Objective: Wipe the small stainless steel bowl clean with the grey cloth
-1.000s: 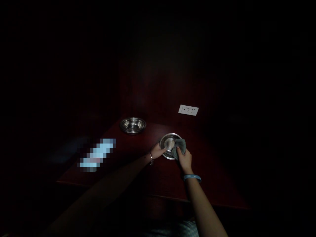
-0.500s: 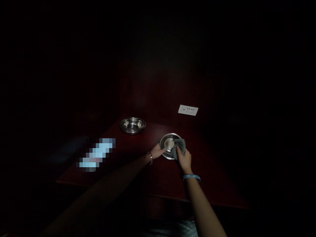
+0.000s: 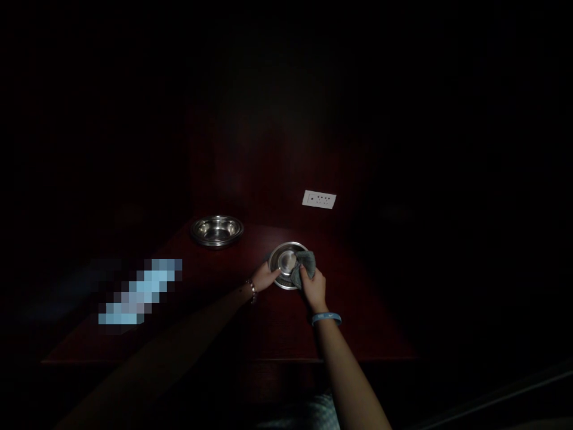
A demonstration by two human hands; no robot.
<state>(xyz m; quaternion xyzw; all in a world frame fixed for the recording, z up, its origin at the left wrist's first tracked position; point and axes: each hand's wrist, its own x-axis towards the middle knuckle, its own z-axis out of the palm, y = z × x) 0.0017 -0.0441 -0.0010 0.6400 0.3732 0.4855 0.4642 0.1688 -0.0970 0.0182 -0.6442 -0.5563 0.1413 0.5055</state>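
Note:
A shiny metal bowl [image 3: 286, 260] is held tilted toward me above the dark red table. My left hand [image 3: 265, 276] grips its left rim, thumb over the edge and the other fingers out of sight behind it. My right hand [image 3: 314, 289] is closed on a grey-green cloth [image 3: 306, 267], which lies against the right side of the bowl's inside and covers part of it. Farther back on the left stands a stack of metal bowls [image 3: 217, 231], touched by neither hand.
The dark red table [image 3: 250, 322] has its front edge below my forearms. A white socket plate [image 3: 319, 199] is on the surface behind it. On the left lies a blurred-out bright blue thing [image 3: 141, 292] that I cannot make out. The surroundings are very dark.
The whole view has shifted, so the table, bowls and socket plate appear farther left. Both hands keep their hold on the bowl and cloth, with little change between them.

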